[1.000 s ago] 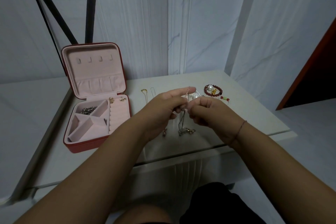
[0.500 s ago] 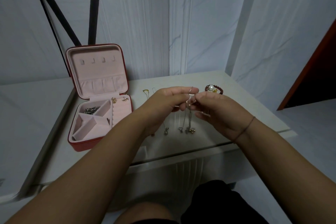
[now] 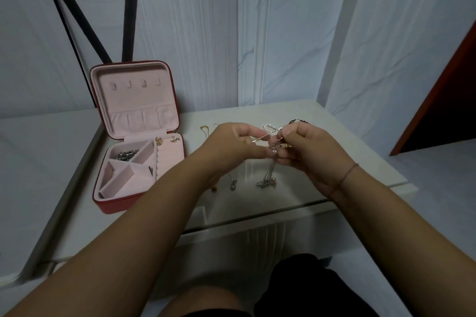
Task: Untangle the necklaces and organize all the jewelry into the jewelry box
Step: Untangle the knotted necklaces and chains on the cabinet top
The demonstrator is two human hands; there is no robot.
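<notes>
My left hand (image 3: 233,144) and my right hand (image 3: 306,152) are raised over the table, both pinching a tangle of thin silver necklaces (image 3: 270,162). The chains hang down and their pendants (image 3: 266,183) rest on the tabletop. Another pendant (image 3: 233,185) lies just left of them. The red jewelry box (image 3: 113,204) stands open at the left with a pink lining. Silver pieces (image 3: 126,155) lie in its back compartment, and two earrings (image 3: 166,139) sit at its back edge.
A gold chain (image 3: 204,128) lies behind my left hand. A dark red bead bracelet (image 3: 296,121) peeks out behind my right hand. The white table (image 3: 360,152) ends close to my knees; walls stand close behind and to the right. Black straps hang behind the box.
Both hands have shifted a little and pulled slightly apart, so a short stretch of chain shows between the fingertips. The view has drifted; the box sits further right in frame.
</notes>
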